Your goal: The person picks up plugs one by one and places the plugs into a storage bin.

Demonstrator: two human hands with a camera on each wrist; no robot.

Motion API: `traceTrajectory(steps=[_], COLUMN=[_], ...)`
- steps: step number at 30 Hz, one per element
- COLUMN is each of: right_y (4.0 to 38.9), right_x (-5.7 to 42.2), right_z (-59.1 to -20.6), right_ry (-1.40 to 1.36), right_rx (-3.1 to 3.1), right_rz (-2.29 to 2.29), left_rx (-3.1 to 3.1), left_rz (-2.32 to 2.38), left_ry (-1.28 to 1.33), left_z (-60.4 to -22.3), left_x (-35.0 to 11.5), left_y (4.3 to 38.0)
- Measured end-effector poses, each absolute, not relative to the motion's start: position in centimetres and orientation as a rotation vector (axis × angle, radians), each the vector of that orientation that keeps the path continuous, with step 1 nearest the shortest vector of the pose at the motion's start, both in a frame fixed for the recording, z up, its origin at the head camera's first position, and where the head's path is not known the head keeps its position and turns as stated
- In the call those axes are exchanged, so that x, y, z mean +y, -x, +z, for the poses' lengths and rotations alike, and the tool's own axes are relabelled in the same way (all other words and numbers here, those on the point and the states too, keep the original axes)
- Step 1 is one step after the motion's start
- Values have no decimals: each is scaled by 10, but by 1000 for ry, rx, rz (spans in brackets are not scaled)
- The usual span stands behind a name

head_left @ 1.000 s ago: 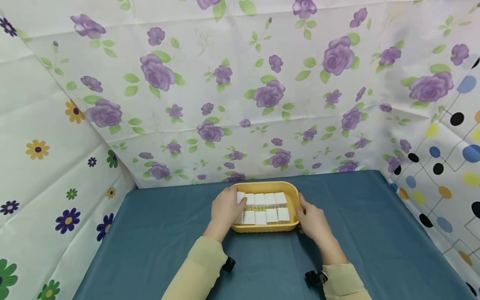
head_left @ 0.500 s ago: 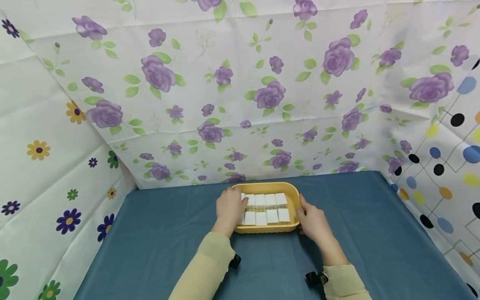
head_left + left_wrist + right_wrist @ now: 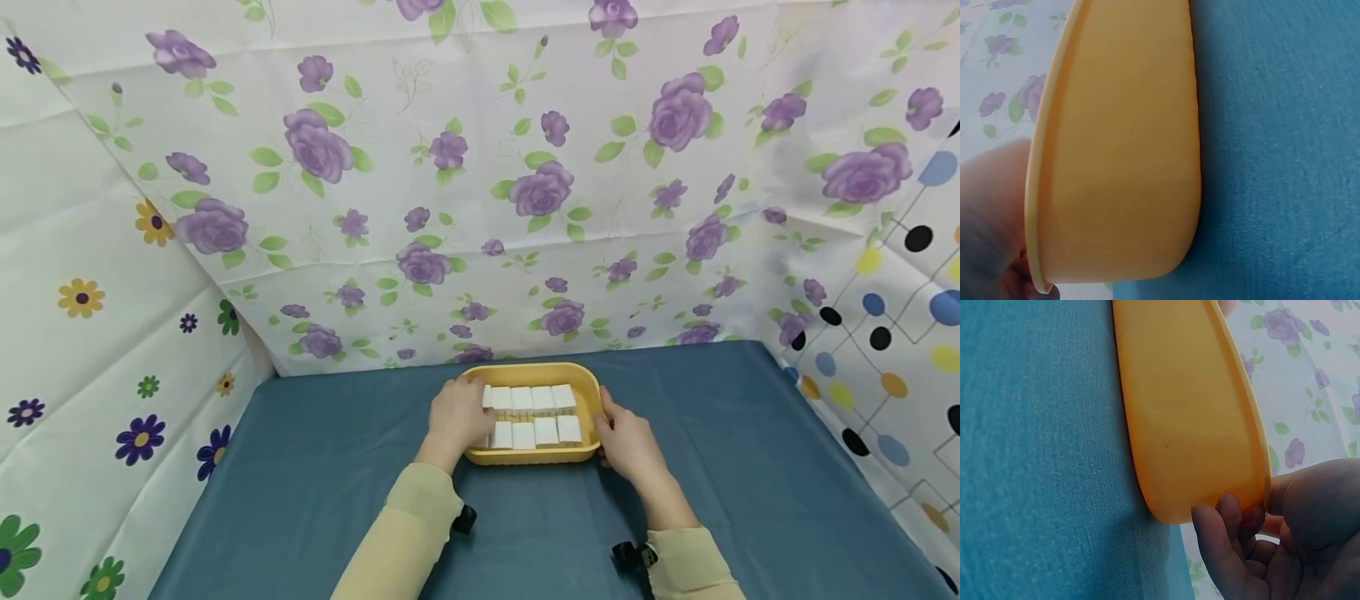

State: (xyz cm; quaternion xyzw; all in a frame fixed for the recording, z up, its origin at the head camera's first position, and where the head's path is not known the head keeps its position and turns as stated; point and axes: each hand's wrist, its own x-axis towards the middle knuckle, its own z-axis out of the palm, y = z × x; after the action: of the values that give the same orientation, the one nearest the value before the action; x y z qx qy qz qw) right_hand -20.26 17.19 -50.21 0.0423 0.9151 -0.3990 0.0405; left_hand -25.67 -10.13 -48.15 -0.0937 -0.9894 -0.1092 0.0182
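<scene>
A yellow plastic tray (image 3: 581, 385) stands on the blue-covered table, holding two rows of white blocks (image 3: 522, 436) with yellowish undersides. My left hand (image 3: 453, 421) grips the tray's left end; its thumb reaches inside beside the leftmost blocks and partly covers them. In the left wrist view, curled fingertips (image 3: 1020, 275) show at the rim's end. At the opposite end, my right hand (image 3: 628, 442) holds the tray between thumb and fingers. The right wrist view shows those fingers (image 3: 1210, 534) against the outer wall, with the thumb over the rim.
Blue cloth (image 3: 337, 483) covers the table around the tray. A white sheet with purple roses (image 3: 423, 262) hangs along the back edge. Patterned sheets flank it, flowered (image 3: 82, 297) on the left and dotted (image 3: 881, 337) on the right. Black cameras (image 3: 628, 557) sit at both wrists.
My left hand has shifted slightly right along the tray's left end, then a little back left. The tray, the blocks and my right hand stay in place.
</scene>
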Motion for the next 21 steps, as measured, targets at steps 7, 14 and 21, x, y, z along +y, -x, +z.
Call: traceTrajectory(steps=[7,14,21], right_y=[203,203,203], right_x=[172,172,173], right_z=[-503,-504,-503], right_ry=[-125,-123,-116], right_rx=[2807,2794,2808], right_rz=[-1223,-1231,-1225], left_rx=[-3058,-3056,-3029], left_rz=[-319,-331,-376], left_ry=[281,254,259], left_z=[-485,-488,-490], left_x=[-101,-102,-103], left_y=[257,257,258])
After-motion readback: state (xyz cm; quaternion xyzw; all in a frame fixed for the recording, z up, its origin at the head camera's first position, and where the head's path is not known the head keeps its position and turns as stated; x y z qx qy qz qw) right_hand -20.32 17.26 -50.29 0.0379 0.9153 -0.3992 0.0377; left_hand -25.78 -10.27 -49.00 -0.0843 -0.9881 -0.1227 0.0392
